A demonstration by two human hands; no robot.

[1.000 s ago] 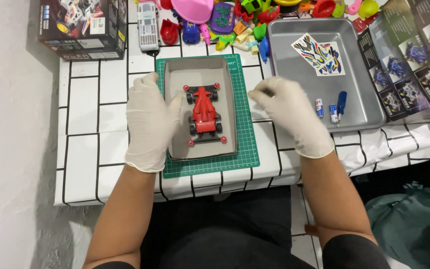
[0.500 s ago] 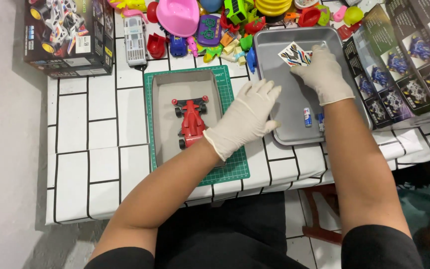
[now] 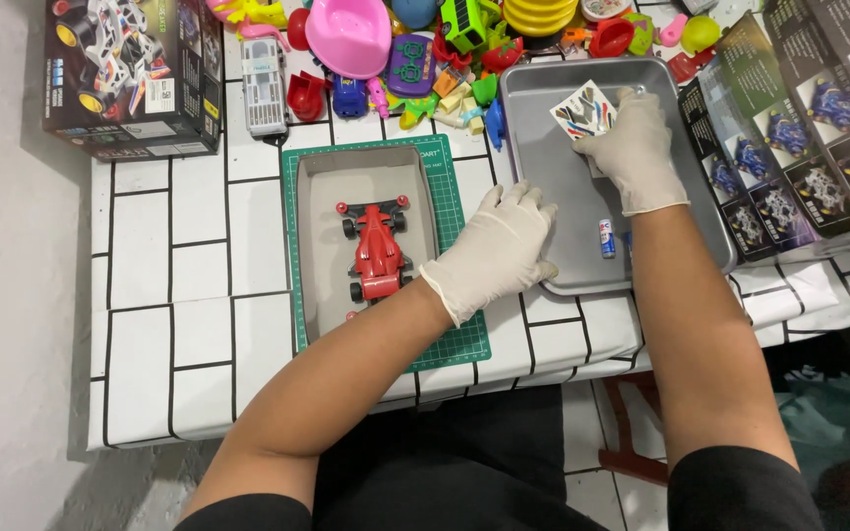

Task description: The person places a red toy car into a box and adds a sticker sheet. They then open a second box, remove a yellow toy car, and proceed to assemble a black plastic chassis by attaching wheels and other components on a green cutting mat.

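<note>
White-gloved right hand [image 3: 630,147] has crossed to the far side of the grey tray [image 3: 686,211] and its grip now pinches the sticker sheet [image 3: 582,110]. Left hand [image 3: 497,251] has left the small tray, lying flat and open on the green mat [image 3: 459,339]. Red toy car [image 3: 376,251] sits untouched, left.

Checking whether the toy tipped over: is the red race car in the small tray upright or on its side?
Upright. The red race car lies in the small tray with its top facing the camera and black wheels out on both sides.
</note>
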